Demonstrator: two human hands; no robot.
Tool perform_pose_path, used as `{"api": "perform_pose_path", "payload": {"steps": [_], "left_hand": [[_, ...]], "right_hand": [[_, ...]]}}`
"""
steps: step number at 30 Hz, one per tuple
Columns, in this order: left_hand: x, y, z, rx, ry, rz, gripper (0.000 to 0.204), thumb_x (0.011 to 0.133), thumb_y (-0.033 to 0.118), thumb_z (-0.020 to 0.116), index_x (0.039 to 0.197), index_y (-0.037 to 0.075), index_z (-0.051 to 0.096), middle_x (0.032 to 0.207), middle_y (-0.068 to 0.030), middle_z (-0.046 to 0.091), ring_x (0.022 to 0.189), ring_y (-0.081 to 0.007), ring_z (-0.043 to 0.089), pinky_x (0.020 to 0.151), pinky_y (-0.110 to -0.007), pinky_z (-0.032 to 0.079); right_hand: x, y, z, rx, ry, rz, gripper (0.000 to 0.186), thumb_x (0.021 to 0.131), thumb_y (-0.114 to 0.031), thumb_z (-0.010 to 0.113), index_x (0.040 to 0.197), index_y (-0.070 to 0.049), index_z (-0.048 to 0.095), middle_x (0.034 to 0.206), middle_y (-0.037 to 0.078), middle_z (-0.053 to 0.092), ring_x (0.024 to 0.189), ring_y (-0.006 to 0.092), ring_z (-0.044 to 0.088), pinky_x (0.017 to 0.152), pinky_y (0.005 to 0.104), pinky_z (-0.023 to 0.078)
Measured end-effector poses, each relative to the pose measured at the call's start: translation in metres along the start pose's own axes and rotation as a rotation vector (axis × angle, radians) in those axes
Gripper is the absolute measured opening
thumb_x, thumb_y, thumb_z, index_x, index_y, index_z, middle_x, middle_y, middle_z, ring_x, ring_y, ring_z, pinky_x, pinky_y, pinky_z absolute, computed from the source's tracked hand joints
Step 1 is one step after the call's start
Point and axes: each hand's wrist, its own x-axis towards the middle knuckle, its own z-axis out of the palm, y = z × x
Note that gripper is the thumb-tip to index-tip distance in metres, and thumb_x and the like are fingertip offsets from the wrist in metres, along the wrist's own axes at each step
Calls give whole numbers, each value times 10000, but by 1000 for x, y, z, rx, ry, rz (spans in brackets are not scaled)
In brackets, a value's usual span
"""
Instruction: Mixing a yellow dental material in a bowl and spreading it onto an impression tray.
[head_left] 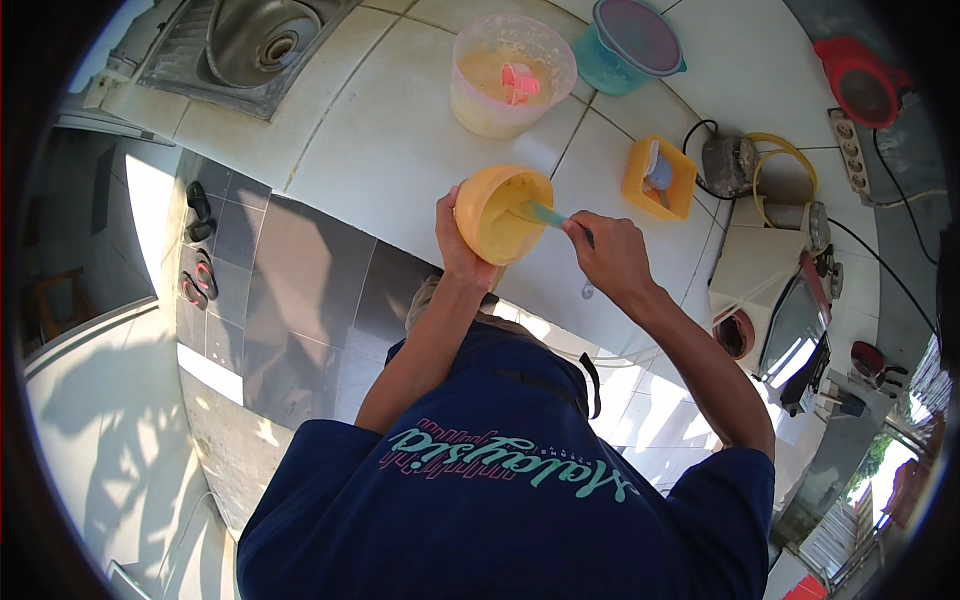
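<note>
Head view: we see two bare hands at work over a white tiled bench (385, 145), near its front edge.
Left hand: our left hand (460, 247) has its grip around a yellow bowl (474, 212), fingers on the outer wall, thumb side hard to make out.
Bowl: tilted, mouth turned toward our right hand; we cannot tell whether its underside touches the bench.
Right hand: our right hand (612, 252) has a narrow grip on a teal utensil (545, 214), fingers closed about the handle end.
Utensil: far end inside the bowl, in a pale yellow mix (505, 232); we can't make out the shape of its head.
Clear tub: a see-through tub (487, 116) stands on the bench beyond the bowl, pale powder (482, 72) inside, pink cup (519, 85) resting in it.
Teal tub: a teal tub (598, 68) with a purple lid (636, 35) on, just beside the clear one.
Basket: a yellow basket (681, 203) right of the bowl, small items inside too unclear to name.
Sink: metal sink (190, 62) at upper left, set in the bench.
Floor: two pairs of slippers (203, 275) on dark tiles (305, 255).
</note>
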Motion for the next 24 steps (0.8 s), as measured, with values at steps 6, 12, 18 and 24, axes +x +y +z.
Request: {"api": "perform_pose_path", "payload": {"steps": [6, 12, 18, 24], "left_hand": [[1, 2, -6, -24, -124, -34, 525, 975, 467, 329, 1206, 62, 571, 1157, -101, 625, 1035, -259, 622, 828, -422, 541], [1, 4, -7, -50, -175, -48, 497, 982, 433, 325, 1204, 63, 572, 1153, -94, 627, 1040, -260, 621, 847, -422, 538], [8, -4, -8, -109, -41, -36, 489, 972, 443, 348, 1195, 74, 579, 1146, -87, 629, 1057, -255, 619, 864, -420, 539], [8, -4, -6, -54, 74, -64, 429, 957, 437, 392, 1154, 105, 578, 1143, -66, 624, 1064, -240, 607, 881, -412, 525]], "right_hand": [[-5, 4, 10, 663, -718, 523, 284, 954, -279, 551, 953, -62, 734, 556, 52, 567, 404, 158, 457, 450, 330, 367], [-4, 1, 7, 621, -738, 475, 297, 933, -294, 557, 967, -54, 729, 610, 121, 598, 494, 242, 519, 537, 375, 409], [1, 4, 6, 263, -364, 247, 283, 962, -281, 547, 893, -44, 686, 595, 123, 603, 504, 312, 580, 484, 417, 431], [10, 19, 18, -292, 223, -250, 312, 974, -309, 562, 880, -42, 694, 507, 22, 488, 381, 159, 417, 392, 312, 298]]}}
